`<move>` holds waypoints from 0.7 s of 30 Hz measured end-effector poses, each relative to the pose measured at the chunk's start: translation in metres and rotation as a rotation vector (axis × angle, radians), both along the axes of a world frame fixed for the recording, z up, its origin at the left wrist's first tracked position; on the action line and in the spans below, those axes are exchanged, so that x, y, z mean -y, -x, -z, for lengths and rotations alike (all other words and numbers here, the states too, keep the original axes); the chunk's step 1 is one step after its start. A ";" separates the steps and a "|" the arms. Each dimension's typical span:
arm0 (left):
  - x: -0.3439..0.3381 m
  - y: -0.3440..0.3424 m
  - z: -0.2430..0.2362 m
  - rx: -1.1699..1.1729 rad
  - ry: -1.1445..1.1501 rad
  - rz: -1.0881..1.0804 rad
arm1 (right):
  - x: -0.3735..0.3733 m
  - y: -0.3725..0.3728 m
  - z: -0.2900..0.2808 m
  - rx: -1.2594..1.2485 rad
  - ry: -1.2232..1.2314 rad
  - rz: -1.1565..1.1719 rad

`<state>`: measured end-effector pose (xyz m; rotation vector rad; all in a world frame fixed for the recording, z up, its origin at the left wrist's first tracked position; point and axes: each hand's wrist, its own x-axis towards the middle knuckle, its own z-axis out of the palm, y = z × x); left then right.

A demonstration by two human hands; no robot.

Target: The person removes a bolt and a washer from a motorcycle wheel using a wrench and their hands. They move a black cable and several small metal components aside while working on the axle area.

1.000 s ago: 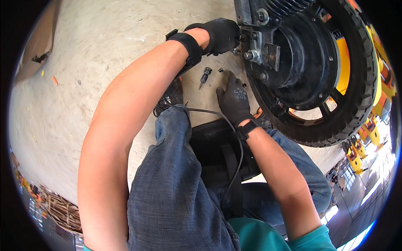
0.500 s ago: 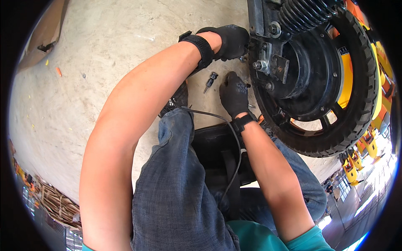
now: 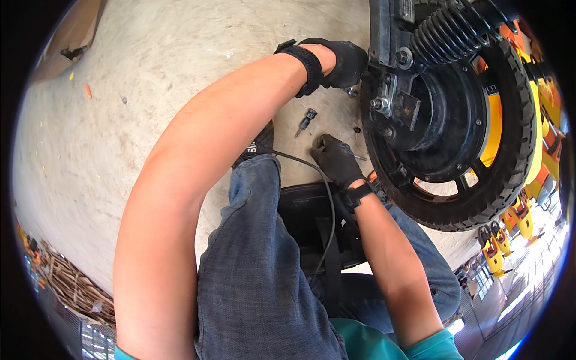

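Observation:
My left hand (image 3: 347, 63), in a black glove, is curled beside the black wheel assembly (image 3: 444, 150), by a bracket with bolts (image 3: 385, 103); its fingertips are hidden. Below it, my right hand (image 3: 333, 156), also gloved, is low over the floor with fingers curled; what they hold is hidden. A thin metal shaft (image 3: 359, 157) shows beside it. A dark cylindrical fitting with a thin tip (image 3: 306, 123) and a small black piece (image 3: 357, 131) lie on the concrete. A coil spring (image 3: 444, 33) sits on the wheel's mount.
A black case (image 3: 300, 201) lies between my legs, crossed by a dark cable (image 3: 331, 204). Cardboard (image 3: 66, 42) is at upper left, with small orange and yellow scraps near it. Brown piled material (image 3: 78, 285) is at lower left, yellow machines (image 3: 522, 219) at right.
My right hand has moved down toward me, away from the small pieces, its fingers now more curled. My left hand stays at the wheel, shifted slightly in view along with the wheel.

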<state>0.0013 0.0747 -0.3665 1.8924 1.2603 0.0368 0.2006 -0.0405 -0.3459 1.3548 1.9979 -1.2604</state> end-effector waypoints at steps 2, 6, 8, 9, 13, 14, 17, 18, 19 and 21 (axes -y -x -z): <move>0.000 -0.002 -0.008 -0.020 0.026 0.002 | -0.002 0.000 -0.005 0.010 0.009 0.017; 0.006 0.004 -0.034 0.129 0.175 -0.177 | -0.003 -0.005 0.002 -0.089 -0.017 0.226; 0.009 0.003 -0.017 0.097 0.187 -0.113 | -0.006 -0.001 0.004 -0.190 0.067 0.414; 0.014 -0.002 0.025 0.003 -0.203 0.174 | -0.008 0.006 0.000 -0.248 0.158 0.518; 0.021 -0.015 0.041 0.391 0.018 -0.198 | -0.019 0.026 -0.028 -0.562 0.558 1.002; 0.022 -0.013 0.003 0.422 0.169 -0.316 | -0.023 0.025 -0.030 -0.637 0.617 1.094; 0.033 -0.010 -0.015 0.468 0.267 -0.495 | -0.027 0.027 -0.034 -0.675 0.668 1.112; 0.035 -0.012 -0.012 0.482 0.237 -0.515 | -0.027 0.028 -0.035 -0.663 0.664 1.102; 0.035 -0.013 -0.017 0.446 0.252 -0.531 | -0.026 0.029 -0.035 -0.663 0.634 1.089; 0.037 -0.019 -0.009 0.539 0.262 -0.605 | -0.024 0.032 -0.033 -0.664 0.573 1.063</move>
